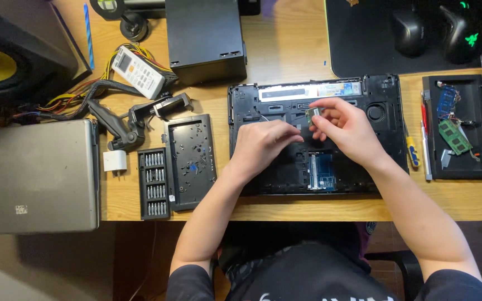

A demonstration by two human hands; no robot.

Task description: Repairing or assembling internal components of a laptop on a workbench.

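Laptop (285,100), lying opened near the desk's (285,50) front edge, is already missing its bottom cover; the right hand (344,129) is pinching a small card (311,114) above it (left hand (263,146) resting loosely curled on it).

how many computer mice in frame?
2. Both sit on the black mouse pad at top right: a plain black mouse on the left, and a black mouse with green lights beside it. None visibly hidden.
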